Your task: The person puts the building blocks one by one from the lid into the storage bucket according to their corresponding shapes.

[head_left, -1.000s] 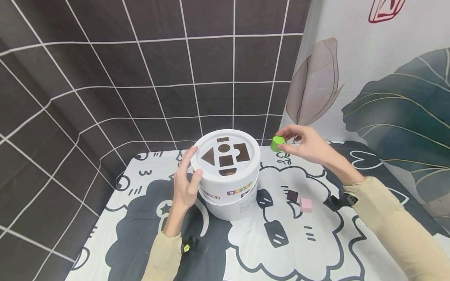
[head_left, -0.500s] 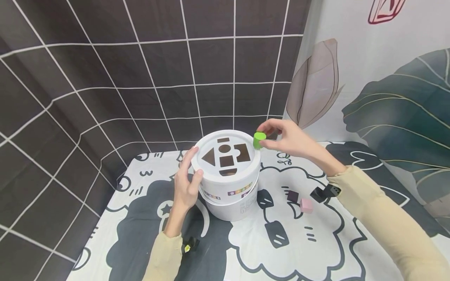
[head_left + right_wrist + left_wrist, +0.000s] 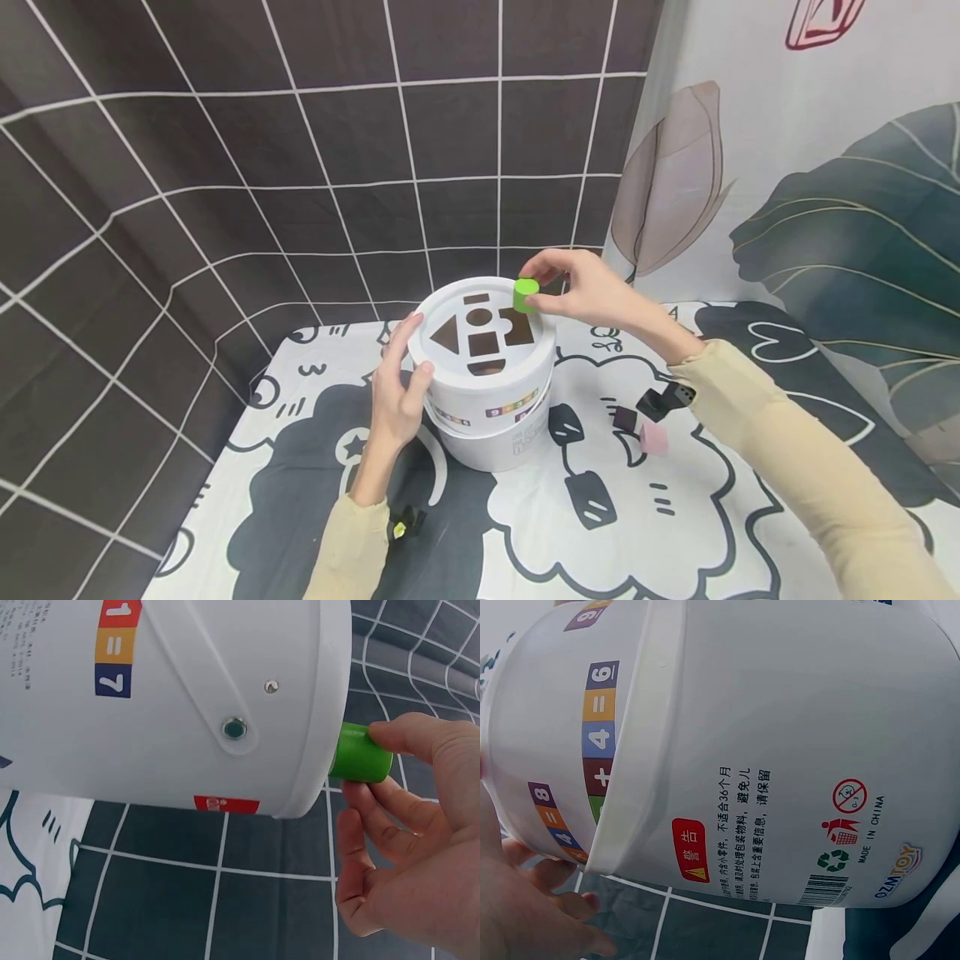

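A white bucket [image 3: 468,446] stands on the patterned cloth, its lid [image 3: 448,364] cut with round, triangular, square and other holes. My left hand [image 3: 395,392] rests against the bucket's left side, the thumb and a finger touching the lid's rim. Above the right part of the lid, my right hand [image 3: 585,287] pinches a green cylinder [image 3: 526,296] between thumb and fingers. In the right wrist view the green cylinder [image 3: 364,754] projects past the lid's rim, which hides its far end; whether it touches the lid I cannot tell.
A pink block [image 3: 653,438] and a dark block [image 3: 624,418] lie on the cloth [image 3: 592,550] to the right of the bucket, below my right forearm. A dark curtain with a white grid [image 3: 337,142] hangs behind.
My right hand has moved left with the green cylinder, from right of the bucket to above its lid. My left hand and the bucket have stayed in place.
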`<state>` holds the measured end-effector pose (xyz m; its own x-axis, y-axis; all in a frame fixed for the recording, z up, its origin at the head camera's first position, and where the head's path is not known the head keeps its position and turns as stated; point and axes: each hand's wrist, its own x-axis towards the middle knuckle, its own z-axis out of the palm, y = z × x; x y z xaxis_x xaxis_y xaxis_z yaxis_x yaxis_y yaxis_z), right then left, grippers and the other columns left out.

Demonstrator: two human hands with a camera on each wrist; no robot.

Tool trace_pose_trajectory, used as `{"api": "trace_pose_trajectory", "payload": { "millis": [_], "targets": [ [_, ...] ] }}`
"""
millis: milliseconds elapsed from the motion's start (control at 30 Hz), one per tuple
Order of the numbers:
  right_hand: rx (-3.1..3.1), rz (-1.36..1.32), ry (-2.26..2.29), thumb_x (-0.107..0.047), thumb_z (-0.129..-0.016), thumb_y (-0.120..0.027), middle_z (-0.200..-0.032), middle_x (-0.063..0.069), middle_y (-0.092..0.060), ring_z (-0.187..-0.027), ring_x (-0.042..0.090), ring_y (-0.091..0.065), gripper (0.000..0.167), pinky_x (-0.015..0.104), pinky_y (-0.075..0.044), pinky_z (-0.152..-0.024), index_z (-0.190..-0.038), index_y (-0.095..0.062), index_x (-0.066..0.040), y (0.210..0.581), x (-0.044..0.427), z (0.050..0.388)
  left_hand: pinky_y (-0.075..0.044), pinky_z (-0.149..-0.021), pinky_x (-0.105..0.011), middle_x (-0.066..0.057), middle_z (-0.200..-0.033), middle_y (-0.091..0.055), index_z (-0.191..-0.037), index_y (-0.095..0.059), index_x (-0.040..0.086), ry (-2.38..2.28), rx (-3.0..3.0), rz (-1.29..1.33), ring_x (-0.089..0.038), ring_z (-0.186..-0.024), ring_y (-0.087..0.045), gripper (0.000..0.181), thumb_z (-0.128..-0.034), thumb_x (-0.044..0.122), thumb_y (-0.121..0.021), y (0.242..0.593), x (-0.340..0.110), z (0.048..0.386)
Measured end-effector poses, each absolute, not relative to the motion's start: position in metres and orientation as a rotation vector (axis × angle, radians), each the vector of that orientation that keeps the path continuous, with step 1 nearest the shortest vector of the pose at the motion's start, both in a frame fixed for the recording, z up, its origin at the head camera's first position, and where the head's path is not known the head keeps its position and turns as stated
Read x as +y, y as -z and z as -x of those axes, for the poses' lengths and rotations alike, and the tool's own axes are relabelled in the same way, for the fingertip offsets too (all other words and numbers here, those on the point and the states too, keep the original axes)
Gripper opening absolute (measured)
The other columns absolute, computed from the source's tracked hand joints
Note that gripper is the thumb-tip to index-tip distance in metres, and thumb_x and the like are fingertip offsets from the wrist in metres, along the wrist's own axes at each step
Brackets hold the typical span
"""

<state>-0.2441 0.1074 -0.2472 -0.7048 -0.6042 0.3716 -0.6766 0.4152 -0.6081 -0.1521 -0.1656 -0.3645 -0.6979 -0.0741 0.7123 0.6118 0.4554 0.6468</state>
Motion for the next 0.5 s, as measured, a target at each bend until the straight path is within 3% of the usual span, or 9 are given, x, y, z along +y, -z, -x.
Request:
{"api": "trace_pose_trajectory", "payload": {
  "millis": [500],
  "targets": [
    [-2.606,-1.179,-1.188,-0.01,-0.084,-0.076,-0.103,0.006,-0.068,-0.099,0.024,-0.06,0.029,0.041,-0.046,-0.089,-0.111,-0.069,-0.003,0.251,0.078,0.248,-0.026,-0.114,-0.052,-0.015,-0.148,-0.05,-0.143,-0.052,0.002,1.281,-2.027,0.443,-0.03,-0.14,-0.04,0.062,-0.0859,0.026,-0.05,0.363,-0.165,0.152]
  ]
}}
